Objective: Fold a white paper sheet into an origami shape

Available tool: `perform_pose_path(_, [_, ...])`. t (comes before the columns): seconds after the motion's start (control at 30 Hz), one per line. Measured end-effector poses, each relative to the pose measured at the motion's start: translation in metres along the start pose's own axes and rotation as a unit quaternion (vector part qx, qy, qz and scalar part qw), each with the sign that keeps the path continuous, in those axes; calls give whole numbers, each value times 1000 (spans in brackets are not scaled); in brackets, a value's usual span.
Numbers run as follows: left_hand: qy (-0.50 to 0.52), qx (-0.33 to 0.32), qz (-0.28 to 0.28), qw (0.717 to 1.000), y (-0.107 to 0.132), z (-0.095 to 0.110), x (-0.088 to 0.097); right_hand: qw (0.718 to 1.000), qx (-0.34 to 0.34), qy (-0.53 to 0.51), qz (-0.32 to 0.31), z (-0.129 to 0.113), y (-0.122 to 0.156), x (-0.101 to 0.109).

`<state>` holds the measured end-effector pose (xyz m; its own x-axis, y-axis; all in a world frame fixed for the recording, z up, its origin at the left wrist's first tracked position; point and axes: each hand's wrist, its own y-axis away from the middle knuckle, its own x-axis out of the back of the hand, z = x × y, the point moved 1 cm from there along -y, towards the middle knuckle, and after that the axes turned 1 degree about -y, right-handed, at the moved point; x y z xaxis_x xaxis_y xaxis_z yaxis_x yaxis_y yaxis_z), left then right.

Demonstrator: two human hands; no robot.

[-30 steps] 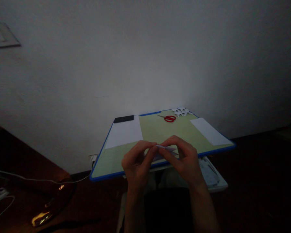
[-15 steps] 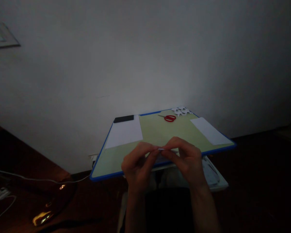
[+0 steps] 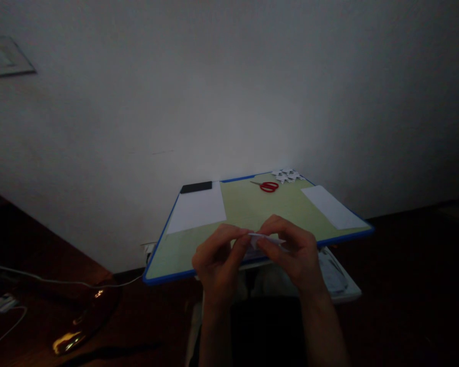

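Note:
A small folded piece of white paper (image 3: 255, 238) is held up over the near edge of the table, with one end pointing right. My left hand (image 3: 219, 257) pinches its left side between thumb and forefinger. From the other side my right hand (image 3: 292, 250) pinches it too, thumb in front. The fingers cover much of the paper, so its full shape is hidden. Beyond the hands, red-handled scissors (image 3: 269, 187) lie on the pale green tabletop (image 3: 245, 204). Several small folded white paper pieces (image 3: 287, 176) sit together at the far right corner.
A white sheet (image 3: 197, 211) lies on the left of the blue-edged table, a dark flat object (image 3: 196, 187) at its top. Another white sheet (image 3: 332, 208) is on the right. A tray (image 3: 338, 278) juts out below. The wall (image 3: 229, 92) stands behind; a white cable (image 3: 61, 280) hangs at left.
The folded paper has turned slightly between my fingers and shows more of its surface. My right thumb and fingers have shifted a little; the left hand is nearly unchanged.

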<state>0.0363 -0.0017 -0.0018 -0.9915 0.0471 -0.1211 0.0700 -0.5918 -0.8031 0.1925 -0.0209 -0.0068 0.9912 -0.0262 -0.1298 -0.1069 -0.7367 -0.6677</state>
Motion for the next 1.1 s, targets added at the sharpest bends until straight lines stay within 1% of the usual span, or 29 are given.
perform_pose_path(0.17, [-1,-7,8,1000,-2,1,-1,1000,-13,-5,8,-1,2,-2])
perform_pose_path(0.3, [6,1,29,1000,-2,1,-1,1000,-14,-7,9,-2,2,-5])
perform_pose_path(0.5, [-5,1,34,999,1,-2,1,1000,10,4,8,-4,0,-5])
perform_pose_path(0.6, [0,3,40,999,1,-2,2,999,30,27,-4,-6,-1,-4])
perform_pose_path(0.77, [10,8,37,999,0,-1,2,998,48,28,-13,-6,-1,-4])
perform_pose_path(0.93, [22,1,35,999,-1,0,1,998,48,35,10,-4,0,-5])
perform_pose_path(1.1, [23,8,39,999,0,0,2,998,49,25,21,-4,0,-10])
